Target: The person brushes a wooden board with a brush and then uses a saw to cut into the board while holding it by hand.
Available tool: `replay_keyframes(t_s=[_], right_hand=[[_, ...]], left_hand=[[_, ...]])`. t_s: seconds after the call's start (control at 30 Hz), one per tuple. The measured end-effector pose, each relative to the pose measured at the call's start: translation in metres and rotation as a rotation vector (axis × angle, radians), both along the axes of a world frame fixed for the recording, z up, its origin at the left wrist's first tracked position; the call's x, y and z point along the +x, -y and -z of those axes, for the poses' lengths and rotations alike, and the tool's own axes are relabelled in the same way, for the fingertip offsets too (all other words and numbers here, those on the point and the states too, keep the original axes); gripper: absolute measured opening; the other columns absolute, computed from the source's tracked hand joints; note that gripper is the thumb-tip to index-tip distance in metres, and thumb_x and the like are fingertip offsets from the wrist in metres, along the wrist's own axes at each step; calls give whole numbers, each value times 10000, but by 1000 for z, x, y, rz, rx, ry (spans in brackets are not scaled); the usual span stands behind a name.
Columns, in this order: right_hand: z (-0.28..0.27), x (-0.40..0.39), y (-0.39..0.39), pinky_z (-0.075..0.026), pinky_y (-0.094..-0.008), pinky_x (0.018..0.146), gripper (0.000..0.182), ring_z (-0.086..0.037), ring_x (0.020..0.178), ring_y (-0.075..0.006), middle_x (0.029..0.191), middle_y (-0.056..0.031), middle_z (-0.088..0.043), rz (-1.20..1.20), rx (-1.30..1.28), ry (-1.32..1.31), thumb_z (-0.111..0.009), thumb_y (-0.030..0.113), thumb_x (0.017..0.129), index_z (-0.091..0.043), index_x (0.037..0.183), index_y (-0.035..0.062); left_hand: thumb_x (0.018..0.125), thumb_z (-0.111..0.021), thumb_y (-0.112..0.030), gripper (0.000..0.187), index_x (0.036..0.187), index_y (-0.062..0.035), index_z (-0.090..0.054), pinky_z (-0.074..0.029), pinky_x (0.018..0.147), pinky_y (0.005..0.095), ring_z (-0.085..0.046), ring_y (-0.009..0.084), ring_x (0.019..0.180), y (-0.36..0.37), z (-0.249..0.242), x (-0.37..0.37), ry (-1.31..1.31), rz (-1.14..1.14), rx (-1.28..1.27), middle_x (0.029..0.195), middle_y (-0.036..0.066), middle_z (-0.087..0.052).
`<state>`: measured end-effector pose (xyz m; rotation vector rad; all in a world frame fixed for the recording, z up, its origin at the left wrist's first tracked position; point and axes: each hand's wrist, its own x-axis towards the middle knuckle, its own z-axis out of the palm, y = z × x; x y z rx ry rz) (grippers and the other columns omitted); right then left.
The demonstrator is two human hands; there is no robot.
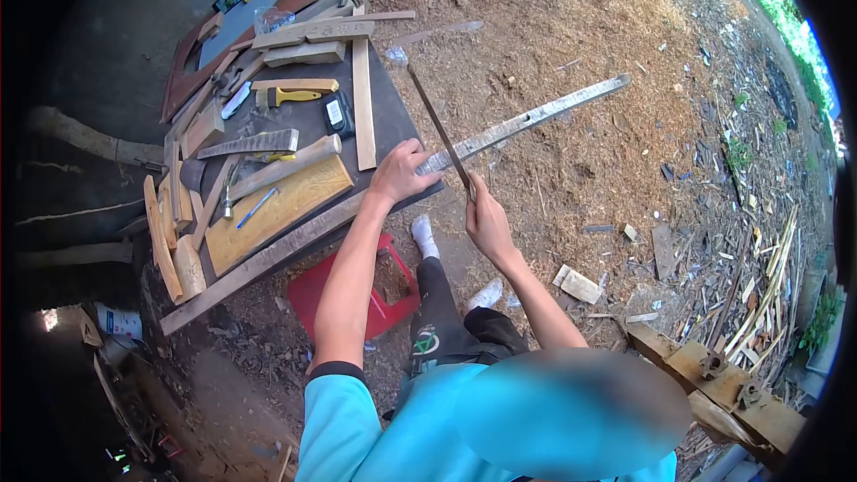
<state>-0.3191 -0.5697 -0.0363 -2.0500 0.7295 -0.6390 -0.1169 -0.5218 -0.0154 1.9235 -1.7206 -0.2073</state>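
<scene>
My left hand (402,174) is closed on a long wooden strip (544,114) at the table's corner, fingers over its top. From there the strip juts out over the ground; a small dark slot shows in its side. My right hand (489,219) is wrapped round the near end of a long, thin, dark tool (437,116), its fingers close beside the strip. This tool slants away to the upper left and crosses over the strip just beyond my left hand. I cannot tell whether it is a file or a saw blade on edge.
On the dark table (308,116) lie several wood pieces, a yellow-handled paintbrush (290,96), a black device (338,114), a hammer (229,201), a blue pen (257,208) and a wide board (277,214). A red plastic stool (321,290) stands below. Wood shavings (571,170) cover the ground.
</scene>
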Motion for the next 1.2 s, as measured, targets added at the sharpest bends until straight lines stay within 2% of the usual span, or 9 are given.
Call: replay_keyframes(t_s=[0.27, 0.47, 0.6, 0.73, 0.83, 0.97, 1.0, 1.1, 1.2], right_hand=[[10, 33, -4, -469, -483, 624, 395, -578, 751, -414, 943, -259, -570, 44, -90, -1, -456, 24, 808, -391, 1198, 3], [16, 34, -3, -458, -482, 563, 228, -581, 693, -399, 818, -238, -580, 57, -85, -124, -469, 33, 803, -434, 1025, -6], [26, -43, -42, -449, -472, 502, 176, -576, 620, -395, 731, -229, -578, 55, -100, -238, -476, 48, 792, -439, 956, -5], [2, -13, -21, -443, -476, 498, 188, -578, 604, -393, 654, -216, -570, 12, -51, -320, -481, 44, 784, -438, 956, -19], [12, 20, -6, -440, -482, 491, 194, -576, 575, -392, 642, -221, -565, 10, -181, -230, -474, 41, 785, -436, 961, -30], [9, -42, -46, -417, -499, 478, 131, -544, 546, -418, 559, -246, -513, 31, -45, -284, -462, 46, 822, -404, 911, -30], [3, -28, -37, -450, -506, 511, 234, -576, 610, -422, 676, -273, -568, -4, -57, -311, -458, 17, 776, -435, 1001, -42], [8, 33, 6, -449, -525, 518, 242, -576, 606, -435, 697, -287, -573, -38, -129, -266, -465, 28, 771, -433, 1002, -41], [-14, -10, -23, -446, -521, 529, 181, -569, 612, -435, 664, -269, -565, -7, -70, -398, -462, 23, 781, -429, 951, -31]], left_hand=[[621, -728, -330, 335, 842, -82, -689, -482, 653, 375, -583, 291, 708, 1, 4, 4, -101, -69, 103, 738, 123, -560], [612, -710, -376, 348, 864, -136, -701, -483, 660, 382, -594, 285, 720, 2, -3, 3, -43, -115, 195, 727, 112, -577], [620, -694, -390, 387, 881, -105, -696, -487, 683, 373, -607, 288, 729, 7, -3, 1, -24, -73, 244, 740, 108, -606], [621, -702, -341, 351, 857, -82, -692, -482, 657, 376, -608, 295, 721, 2, -2, 4, -53, -62, 179, 741, 116, -611], [624, -704, -322, 335, 846, -71, -685, -476, 640, 377, -599, 306, 712, 1, -1, -1, -121, -58, 166, 731, 119, -603], [625, -698, -326, 310, 790, -64, -676, -466, 642, 390, -592, 308, 703, 4, -3, 4, -103, -72, 154, 727, 122, -596], [626, -699, -326, 305, 779, -64, -672, -464, 644, 394, -592, 308, 705, 5, -1, 7, -84, -73, 150, 725, 120, -594], [626, -704, -332, 303, 753, -59, -664, -460, 644, 401, -590, 311, 708, 4, 2, 5, -119, -62, 149, 716, 120, -589], [630, -709, -335, 308, 742, -52, -661, -459, 644, 400, -591, 311, 710, 4, -1, 4, -104, -51, 150, 714, 119, -590]])
